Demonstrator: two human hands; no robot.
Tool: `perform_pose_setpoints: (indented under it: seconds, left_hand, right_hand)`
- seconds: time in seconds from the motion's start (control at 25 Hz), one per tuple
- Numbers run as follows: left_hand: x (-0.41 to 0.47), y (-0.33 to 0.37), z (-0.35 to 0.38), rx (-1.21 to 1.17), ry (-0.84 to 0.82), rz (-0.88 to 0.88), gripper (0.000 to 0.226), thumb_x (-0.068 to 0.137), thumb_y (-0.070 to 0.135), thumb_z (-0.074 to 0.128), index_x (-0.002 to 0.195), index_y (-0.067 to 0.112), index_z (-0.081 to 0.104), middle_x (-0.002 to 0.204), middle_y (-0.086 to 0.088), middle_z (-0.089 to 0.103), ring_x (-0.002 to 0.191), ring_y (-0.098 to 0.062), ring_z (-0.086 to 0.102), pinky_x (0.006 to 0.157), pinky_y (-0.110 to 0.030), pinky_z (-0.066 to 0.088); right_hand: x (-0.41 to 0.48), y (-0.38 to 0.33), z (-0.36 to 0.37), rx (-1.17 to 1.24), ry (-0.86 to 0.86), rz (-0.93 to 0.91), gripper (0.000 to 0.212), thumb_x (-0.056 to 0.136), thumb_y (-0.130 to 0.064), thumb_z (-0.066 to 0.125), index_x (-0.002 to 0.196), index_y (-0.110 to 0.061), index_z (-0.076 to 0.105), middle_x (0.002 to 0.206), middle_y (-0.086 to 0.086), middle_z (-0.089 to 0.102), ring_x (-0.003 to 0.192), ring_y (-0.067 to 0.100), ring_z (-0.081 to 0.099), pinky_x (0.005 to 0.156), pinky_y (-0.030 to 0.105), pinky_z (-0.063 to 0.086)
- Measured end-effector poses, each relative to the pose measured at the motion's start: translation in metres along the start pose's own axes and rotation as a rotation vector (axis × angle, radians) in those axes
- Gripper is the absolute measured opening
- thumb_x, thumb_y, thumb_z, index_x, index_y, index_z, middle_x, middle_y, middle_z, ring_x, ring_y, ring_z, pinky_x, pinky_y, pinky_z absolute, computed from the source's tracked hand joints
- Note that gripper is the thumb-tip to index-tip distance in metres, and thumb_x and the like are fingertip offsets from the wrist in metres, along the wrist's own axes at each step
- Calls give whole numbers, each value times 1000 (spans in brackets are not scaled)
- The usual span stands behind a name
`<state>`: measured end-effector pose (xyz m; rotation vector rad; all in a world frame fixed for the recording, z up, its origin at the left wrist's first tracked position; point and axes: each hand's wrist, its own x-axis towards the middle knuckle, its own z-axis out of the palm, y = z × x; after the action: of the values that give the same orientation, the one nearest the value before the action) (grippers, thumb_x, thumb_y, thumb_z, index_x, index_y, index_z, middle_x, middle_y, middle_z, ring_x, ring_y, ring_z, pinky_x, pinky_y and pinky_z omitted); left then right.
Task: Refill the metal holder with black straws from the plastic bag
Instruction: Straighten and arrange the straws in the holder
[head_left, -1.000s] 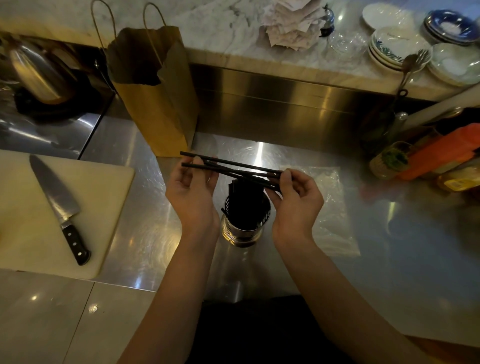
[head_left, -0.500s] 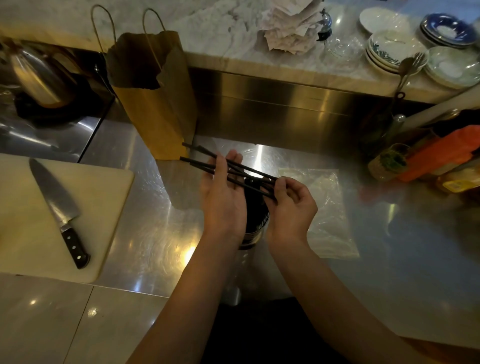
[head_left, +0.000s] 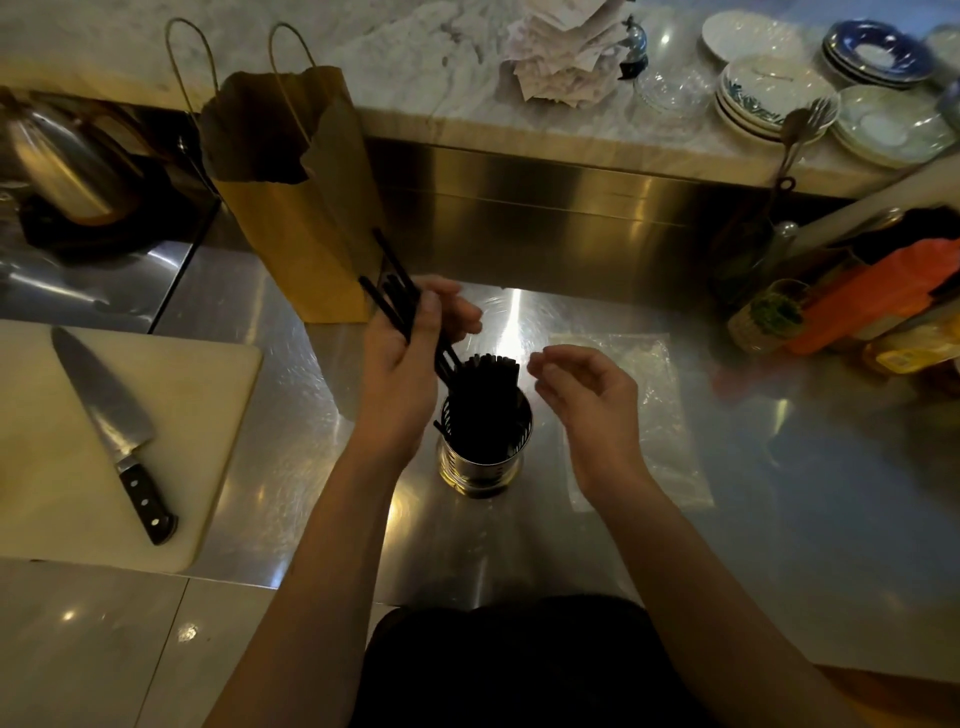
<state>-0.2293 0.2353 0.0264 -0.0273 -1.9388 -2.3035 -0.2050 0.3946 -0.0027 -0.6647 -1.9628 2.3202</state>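
Left hand (head_left: 405, 364): fingers and thumb are curling round a small bundle of black straws (head_left: 392, 291), gripping it near mid-length. The bundle is tilting, upper ends pointing up and away toward the left, lower ends reaching down to the rim of the holder (head_left: 483, 462). Whether those lower ends are touching the straws in the holder cannot be told.

Right hand (head_left: 592, 400): it is hovering just right of the holder's mouth, fingers loosely bent, gripping nothing and touching nothing.

The holder is standing upright on the steel counter (head_left: 779, 493) between the two hands, slightly nearer the body than the fingertips. It is carrying a dense pack of standing straws (head_left: 488, 384), tops rising above the rim.

The plastic bag (head_left: 670, 447) is lying flat on the counter to the right, partly under the right wrist.

Further out: a brown paper bag (head_left: 301, 249) is standing behind the left hand; a knife (head_left: 111, 410) is lying on a cutting board (head_left: 208, 415) at far left.
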Motion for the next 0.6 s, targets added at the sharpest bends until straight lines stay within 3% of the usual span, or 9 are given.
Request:
perform_pose_setpoints:
  seconds: [0.12,0.28,0.4,0.48,0.6]
  left_hand:
    - [-13,-15,-2,121,-93,-75,24,105,17,36,116,22,57,102,-1,72,101,-16,69,91,-26,52]
    - [-29,-40,-1,246,-35,-167,28,103,17,44,130,16,51,114,0,71,111,-9,65,100,-25,49]
    - [-30,-49,-7,369,-33,-137,27,97,14,55,123,18,56,118,1,68,115,-10,62,104,-36,49]
    - [-30,-48,-11,443,-37,-92,32,94,14,61,124,20,55,120,2,67,115,-10,62,104,-35,49]
    - [-32,-46,-14,516,-7,-54,35,94,17,62,127,23,55,125,8,64,118,-4,58,103,-25,47]
  right_hand:
    - [9,-1,-9,-113,61,-95,16,87,3,60,99,-4,68,89,6,74,90,18,72,87,37,58]
    - [18,9,-10,-300,54,-166,17,88,-3,62,100,-14,68,92,-1,74,89,11,71,88,33,57]
    - [20,15,-6,-481,-30,-207,20,90,-8,62,107,-18,65,96,-8,71,89,0,67,80,10,51]
    - [21,16,-3,-564,-96,-211,23,91,-11,62,112,-21,64,99,-10,67,88,-5,63,72,0,45]
    - [22,16,-1,-656,-206,-215,25,91,-19,64,116,-22,64,110,-8,66,93,-3,61,77,6,48]
